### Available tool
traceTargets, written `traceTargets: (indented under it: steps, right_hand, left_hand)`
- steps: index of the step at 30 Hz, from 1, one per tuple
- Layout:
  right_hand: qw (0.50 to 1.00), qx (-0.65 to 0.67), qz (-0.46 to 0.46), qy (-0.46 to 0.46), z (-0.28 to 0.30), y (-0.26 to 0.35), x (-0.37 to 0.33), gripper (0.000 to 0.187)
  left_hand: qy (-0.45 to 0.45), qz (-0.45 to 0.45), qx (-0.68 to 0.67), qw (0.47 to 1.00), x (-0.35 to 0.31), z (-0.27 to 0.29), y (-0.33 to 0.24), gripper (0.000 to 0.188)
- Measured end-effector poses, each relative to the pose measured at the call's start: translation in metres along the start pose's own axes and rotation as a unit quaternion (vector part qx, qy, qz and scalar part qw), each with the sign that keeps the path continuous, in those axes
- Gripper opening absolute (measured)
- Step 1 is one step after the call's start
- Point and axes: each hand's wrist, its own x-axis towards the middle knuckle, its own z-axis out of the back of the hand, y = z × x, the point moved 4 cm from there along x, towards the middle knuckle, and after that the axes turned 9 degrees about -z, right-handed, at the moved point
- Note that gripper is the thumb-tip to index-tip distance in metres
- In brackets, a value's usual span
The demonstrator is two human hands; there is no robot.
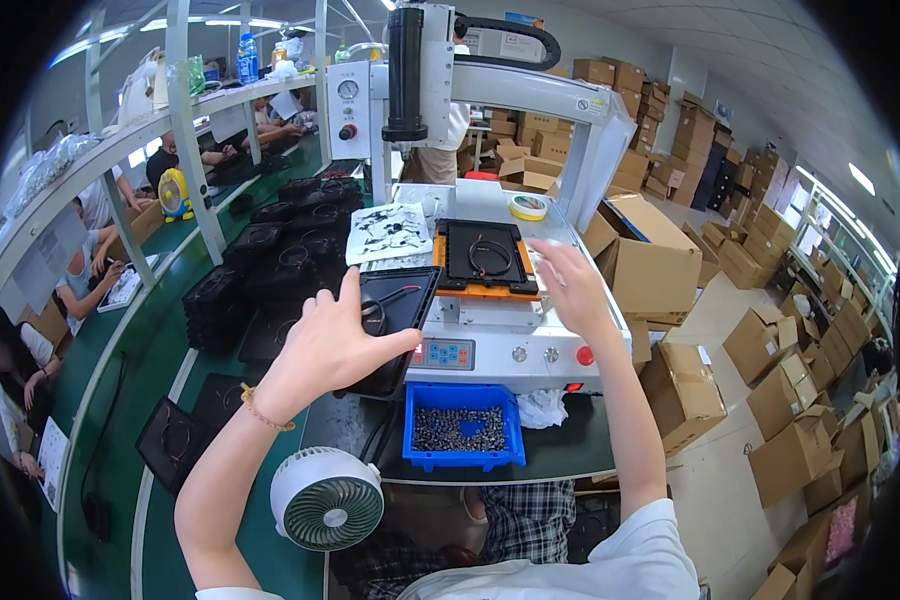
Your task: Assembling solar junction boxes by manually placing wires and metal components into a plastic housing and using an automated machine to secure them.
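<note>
My left hand [335,345] is spread over a shallow black panel [400,300], thumb and index finger stretched apart. A thin black cable with a reddish end lies in that panel, partly covered by my hand. My right hand [575,285] has its fingers extended beside the right edge of an orange fixture [520,293], apparently holding nothing. Seated in the fixture is a second black panel [460,240] with a coiled black cable [490,257] on it. The fixture stands on the bed of a white gantry machine [595,110], below its black vertical cylinder [406,75].
A blue bin [465,460] of small dark parts sits below the machine's button panel [445,354]. A white fan [327,500] stands nearer me. Stacked black panels [215,300] fill the bench at left, near a stained white cloth [390,235]. Cardboard boxes [650,260] crowd the right; co-workers sit far left.
</note>
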Motion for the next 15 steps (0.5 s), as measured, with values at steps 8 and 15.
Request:
traceTargets:
  steps: [8,15]
  right_hand:
    - [0.983,-0.080,-0.149,-0.073,0.054,-0.029,-0.145,0.028]
    - [0.975,-0.140,-0.149,-0.086,0.049,-0.025,-0.162,0.032]
  left_hand:
    - [0.003,-0.069,-0.021,0.997,-0.015,-0.009,-0.015,0.111]
    - [0.017,-0.120,-0.020,0.992,-0.022,-0.026,-0.042,0.111]
